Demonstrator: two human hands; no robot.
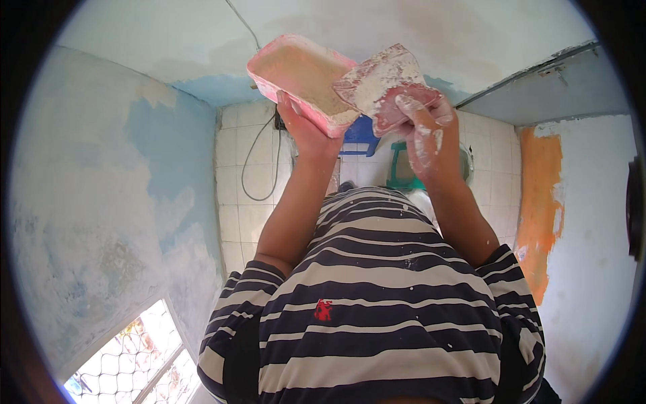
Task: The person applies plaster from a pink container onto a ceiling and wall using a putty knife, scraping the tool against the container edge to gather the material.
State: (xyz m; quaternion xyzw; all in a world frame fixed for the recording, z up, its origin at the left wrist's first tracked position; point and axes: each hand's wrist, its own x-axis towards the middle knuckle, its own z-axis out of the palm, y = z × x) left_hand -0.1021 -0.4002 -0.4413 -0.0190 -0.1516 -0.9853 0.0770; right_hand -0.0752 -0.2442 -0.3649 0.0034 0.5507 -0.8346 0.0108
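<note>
Pink tray (316,113), one: raised before the person, gripped by the left hand (311,133); a good supply of beige filler (296,71) left inside. Scraper (383,77), one: at the tray's right end, blade smeared with filler, clamped in the right hand (431,124). Wall covering: judged part-done; pale over much of the surface, with one large blue patch (161,145) at left and one orange patch (538,202) at right uncovered. Below: one blue item (361,138) and one green item (397,172), possibly stools, partly hidden; one looped cable (243,168).
</note>
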